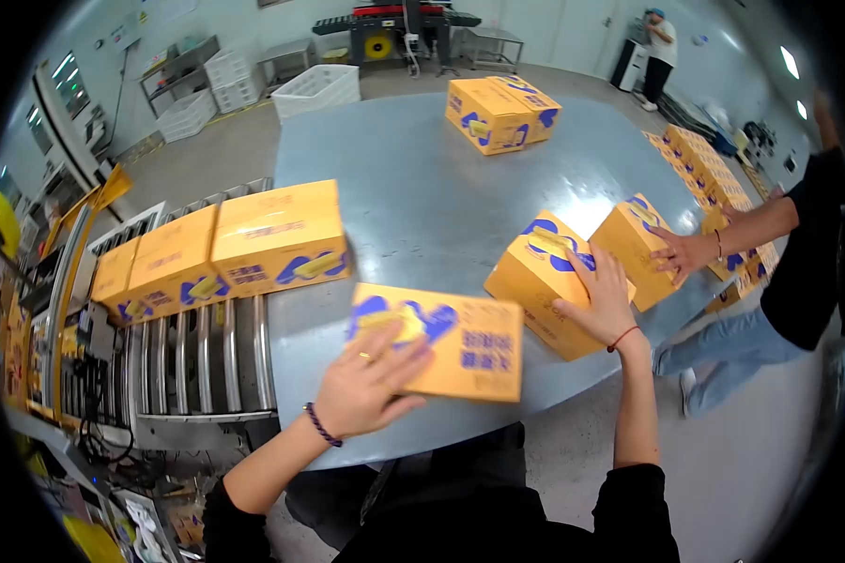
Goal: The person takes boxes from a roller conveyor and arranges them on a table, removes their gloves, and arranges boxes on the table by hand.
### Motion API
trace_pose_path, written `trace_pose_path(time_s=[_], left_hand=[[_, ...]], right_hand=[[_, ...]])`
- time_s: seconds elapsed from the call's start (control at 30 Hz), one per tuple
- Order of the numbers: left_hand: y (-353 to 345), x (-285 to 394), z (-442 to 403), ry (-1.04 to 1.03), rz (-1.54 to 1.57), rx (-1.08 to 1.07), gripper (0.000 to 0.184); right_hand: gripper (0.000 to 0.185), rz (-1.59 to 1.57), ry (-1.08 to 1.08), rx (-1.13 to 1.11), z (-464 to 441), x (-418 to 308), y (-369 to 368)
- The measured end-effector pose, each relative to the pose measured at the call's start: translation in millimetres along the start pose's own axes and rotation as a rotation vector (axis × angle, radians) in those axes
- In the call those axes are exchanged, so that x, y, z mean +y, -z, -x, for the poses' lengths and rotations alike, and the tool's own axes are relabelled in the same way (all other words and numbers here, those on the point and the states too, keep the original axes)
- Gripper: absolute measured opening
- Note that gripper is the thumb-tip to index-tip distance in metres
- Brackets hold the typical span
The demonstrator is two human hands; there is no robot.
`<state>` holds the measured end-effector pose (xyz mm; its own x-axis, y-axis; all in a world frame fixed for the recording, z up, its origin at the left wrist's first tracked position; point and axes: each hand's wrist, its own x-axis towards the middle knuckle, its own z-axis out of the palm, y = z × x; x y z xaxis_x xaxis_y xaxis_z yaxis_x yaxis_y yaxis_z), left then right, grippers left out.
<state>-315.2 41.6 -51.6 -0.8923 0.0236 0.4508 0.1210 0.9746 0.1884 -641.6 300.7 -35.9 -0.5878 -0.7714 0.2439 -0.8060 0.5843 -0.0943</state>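
My left hand [366, 380] lies with fingers outstretched on the printed face of an orange cardboard box [483, 342] near the table's front edge. Blue and yellow prints mark that box. With fingers spread, my right hand [599, 298] rests against a second cardboard box [533, 281], which stands at an angle on the right of the grey table [404, 216]. Just beyond it is a third cardboard box [629, 246], touched by a co-worker's hand [683, 251]. Neither of my hands wraps around a box.
Several orange boxes [277, 230] sit in a row on the roller conveyor [207, 361] at left. Two more boxes [493, 111] stand at the table's far side. Stacked boxes [709, 164] are behind the co-worker [798, 244]. White crates [314, 89] stand beyond the table.
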Motion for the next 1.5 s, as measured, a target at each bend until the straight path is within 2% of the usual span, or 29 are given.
trace_pose_path(time_s=[0.03,0.07,0.1,0.13,0.17,0.23,0.3,0.37,0.4,0.47,0.5,0.57,0.63,0.7,0.73,0.8,0.83,0.87,0.9,0.93,0.97,1.03,1.07,1.13,1.17,1.23,1.27,1.43,1.5], left_hand=[[-6,7,-1,-0.090,0.101,0.001,0.060],[-15,12,-9,-0.072,0.095,0.012,0.060],[-23,17,-24,-0.197,0.082,0.022,0.053],[-31,19,-38,-0.321,0.071,0.029,0.047],[-37,20,-55,-0.304,0.069,0.032,0.047],[-44,7,-92,-0.448,0.100,-0.011,0.027],[-47,-36,-122,-0.244,0.092,0.133,0.021],[-25,-102,-144,0.157,0.238,0.268,0.026],[-1,-123,-143,0.351,0.039,0.233,0.043],[-14,-205,-118,0.539,-0.529,0.325,0.059],[0,-210,-109,0.545,-0.540,0.329,0.059],[37,-204,-94,0.776,-0.335,0.016,0.061],[69,-171,-87,0.753,-0.474,-0.011,0.056],[91,-147,-69,0.729,-0.190,0.042,0.050],[87,-148,-51,0.648,-0.275,0.130,0.047],[52,-143,-5,0.489,-0.549,0.123,0.051],[57,-100,-6,0.620,-0.462,-0.239,0.055],[40,-92,13,0.526,-0.341,-0.070,0.057],[43,-70,15,0.460,-0.351,-0.050,0.058],[53,-45,11,0.318,-0.577,-0.009,0.061],[54,-33,7,0.329,-0.563,-0.021,0.061],[50,-17,5,-0.245,-1.018,-0.002,0.067],[47,-12,7,-0.227,-1.011,-0.005,0.067],[42,-8,4,-0.278,-0.955,-0.092,0.072],[38,-2,3,-0.282,-0.956,-0.091,0.072],[25,12,9,0.352,-0.384,-0.090,0.077],[20,11,9,0.395,-0.350,-0.044,0.079],[13,8,12,0.109,-0.297,-0.136,0.075],[6,19,8,-0.256,-0.109,-0.108,0.076]], right_hand=[[0.086,0.039,-0.011,-0.002,2,2,-4],[0.084,0.111,0.039,0.016,4,0,-11],[0.084,0.113,0.061,0.015,8,-17,-5],[0.084,-0.020,0.159,-0.012,15,-51,9],[0.085,-0.156,0.251,-0.044,23,-80,17],[0.085,-0.221,0.259,-0.058,47,-122,19],[0.085,-0.282,0.261,-0.060,53,-126,19],[0.089,-0.006,0.203,-0.056,53,-114,16],[0.089,0.010,0.184,-0.036,50,-108,14],[0.086,0.043,0.141,-0.012,42,-95,9],[0.084,0.082,0.098,0.009,35,-87,7],[0.080,0.029,0.050,-0.028,18,-64,1],[0.081,0.008,0.000,-0.017,2,-39,-7],[0.082,0.003,-0.014,-0.023,-14,-20,-11],[0.082,0.013,-0.037,-0.016,-19,-15,-12],[0.082,0.014,-0.051,-0.034,-27,-12,-13],[0.081,0.016,-0.088,-0.048,-30,-13,-13],[0.077,0.029,-0.121,-0.053,-30,-21,-8],[0.077,0.030,-0.118,-0.059,-30,-19,-10],[0.075,-0.036,-0.076,-0.006,-30,-14,-13],[0.072,-0.099,-0.030,0.040,-29,-12,-14],[0.065,0.012,0.010,0.074,-22,-33,-10],[0.062,-0.098,0.083,0.124,-20,-42,-9],[0.054,-0.309,0.252,0.223,-14,-81,-2],[0.054,-0.309,0.250,0.226,-12,-99,1],[0.051,-0.297,0.441,0.160,-14,-123,7],[0.051,-0.297,0.435,0.170,-16,-130,12],[0.052,-0.313,0.451,0.119,-12,-127,31],[0.055,-0.298,0.480,0.065,1,-133,36]])
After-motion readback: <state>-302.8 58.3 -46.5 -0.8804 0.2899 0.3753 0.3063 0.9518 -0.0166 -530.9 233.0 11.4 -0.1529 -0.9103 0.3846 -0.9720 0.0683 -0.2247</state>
